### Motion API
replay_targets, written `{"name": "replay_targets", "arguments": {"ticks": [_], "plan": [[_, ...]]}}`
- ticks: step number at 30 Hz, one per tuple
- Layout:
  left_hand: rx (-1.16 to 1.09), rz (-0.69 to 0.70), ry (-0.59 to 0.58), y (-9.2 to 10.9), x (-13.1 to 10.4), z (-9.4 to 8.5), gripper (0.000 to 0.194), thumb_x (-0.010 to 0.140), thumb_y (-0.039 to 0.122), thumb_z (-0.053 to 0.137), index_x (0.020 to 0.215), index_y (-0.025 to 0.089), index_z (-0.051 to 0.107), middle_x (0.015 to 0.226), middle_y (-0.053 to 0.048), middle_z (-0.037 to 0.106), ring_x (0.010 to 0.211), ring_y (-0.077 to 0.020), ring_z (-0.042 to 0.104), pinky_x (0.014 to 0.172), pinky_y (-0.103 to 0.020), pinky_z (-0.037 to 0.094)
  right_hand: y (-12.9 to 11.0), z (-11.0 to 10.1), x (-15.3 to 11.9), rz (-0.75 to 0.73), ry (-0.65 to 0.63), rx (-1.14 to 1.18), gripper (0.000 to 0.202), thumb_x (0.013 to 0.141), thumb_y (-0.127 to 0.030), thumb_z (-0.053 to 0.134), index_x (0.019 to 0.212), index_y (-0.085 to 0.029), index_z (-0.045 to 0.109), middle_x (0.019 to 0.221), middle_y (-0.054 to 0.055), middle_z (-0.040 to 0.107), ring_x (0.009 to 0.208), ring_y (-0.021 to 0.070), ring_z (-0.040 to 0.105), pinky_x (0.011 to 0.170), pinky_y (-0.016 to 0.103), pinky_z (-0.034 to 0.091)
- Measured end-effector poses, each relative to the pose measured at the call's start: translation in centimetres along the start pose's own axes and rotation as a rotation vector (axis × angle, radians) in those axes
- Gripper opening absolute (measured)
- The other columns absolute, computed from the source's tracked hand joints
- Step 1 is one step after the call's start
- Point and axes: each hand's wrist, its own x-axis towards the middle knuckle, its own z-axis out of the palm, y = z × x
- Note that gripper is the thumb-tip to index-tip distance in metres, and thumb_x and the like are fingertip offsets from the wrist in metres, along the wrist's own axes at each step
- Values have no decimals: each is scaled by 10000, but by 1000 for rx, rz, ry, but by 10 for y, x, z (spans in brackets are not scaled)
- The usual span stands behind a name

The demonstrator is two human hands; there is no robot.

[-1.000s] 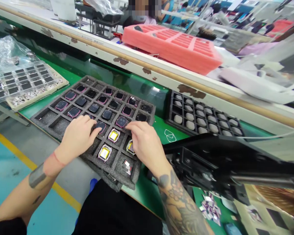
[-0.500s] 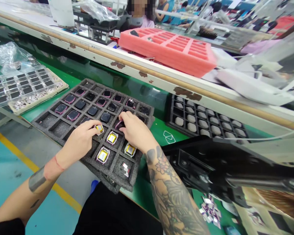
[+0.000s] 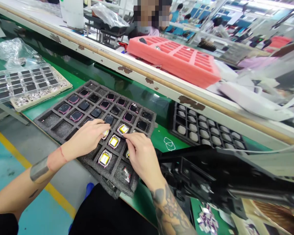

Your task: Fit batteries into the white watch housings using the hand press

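Note:
A dark grey foam tray (image 3: 60, 129) holds small watch cases in its compartments. Several lie with dark screens up, like the pink-rimmed one (image 3: 76, 115); others show a yellow and white inside, like the open case (image 3: 104, 158) near the front. My left hand (image 3: 90, 137) is closed, thumb and fingers around a watch case (image 3: 106, 133) that is mostly covered. My right hand (image 3: 143, 156) has its fingertips pinched at the lower edge of another watch case (image 3: 123, 129), yellow side up. A further case sits partly behind the right hand.
Left stand a clear plastic tray (image 3: 26, 81) and a cream tray (image 3: 63, 85) of small parts. A black arm (image 3: 205, 169) reaches in from the right. Beyond are a black tray (image 3: 172, 122) of grey pieces, a raised shelf edge (image 3: 107, 63) and pink foam (image 3: 166, 54).
The watch case at my right fingers, earlier seen by its pink rim, now lies yellow side up. My right hand has drawn back towards me; my left has shifted slightly right. The view has shifted a little.

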Motion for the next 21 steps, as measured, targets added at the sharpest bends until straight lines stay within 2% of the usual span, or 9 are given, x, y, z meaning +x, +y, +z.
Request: {"name": "replay_targets", "arguments": {"ticks": [3,4,6,9,11,13,15,17,21], "plan": [[24,8,34,-10,-3,-6,347,1123,172,461,1354,233,713,1554,-92,690,1459,-291,604,1227,-515,500,1,-6,-1,83,94,-80,271,1120,-220,492,1240,-213,736,1255,103,778,1181,287,673,1003,461,524],[61,-31,75,-14,-2,-10,348,1130,183,439,1331,227,720,1521,-101,704,1422,-289,629,1210,-504,509,0,-6,6,105,98,-134,300,1116,-205,472,1268,-207,731,1284,114,767,1195,297,659,1005,465,515],[202,-163,108,-25,5,-22,317,1129,230,451,1256,202,741,1329,-133,765,1273,-316,697,1121,-504,548,-3,-5,29,132,66,-248,374,1102,-168,431,1350,-205,709,1356,134,737,1233,314,627,1011,469,495],[393,-325,-34,-41,16,-36,253,1081,365,598,1135,179,761,1095,-135,757,1057,-352,735,940,-485,588,-3,1,74,222,-36,-369,385,1081,-159,441,1374,-175,690,1400,184,702,1280,343,587,1034,486,469],[413,-323,-122,-49,18,-41,270,1053,415,656,1139,184,766,1099,-126,738,1037,-347,736,895,-454,589,3,4,98,297,-122,-385,304,1065,-183,502,1271,-135,720,1340,222,713,1281,366,579,1042,506,464],[407,-257,-139,-54,14,-41,300,1065,419,641,1217,194,768,1141,-123,723,1083,-341,725,941,-442,581,12,7,112,319,-184,-356,220,1038,-222,595,1179,-133,739,1297,225,722,1287,380,579,1043,516,472],[411,-182,-135,-55,6,-40,335,1078,419,625,1298,204,759,1174,-125,725,1120,-344,710,1003,-451,568,20,10,117,311,-184,-313,218,1000,-262,679,1186,-160,730,1302,197,715,1265,369,598,1021,501,492],[432,-157,-110,-53,-2,-37,353,1067,403,646,1347,210,741,1203,-133,742,1132,-357,699,1007,-465,570,25,12,115,313,-152,-276,254,989,-276,687,1227,-188,701,1285,156,704,1186,327,635,980,459,514],[357,-191,-45,-44,-6,-36,347,1027,292,684,1359,205,732,1201,-136,762,1120,-357,718,953,-458,589,23,13,99,288,-36,-258,318,1028,-135,487,1274,-196,680,1299,144,657,1065,261,672,938,393,519]]}}
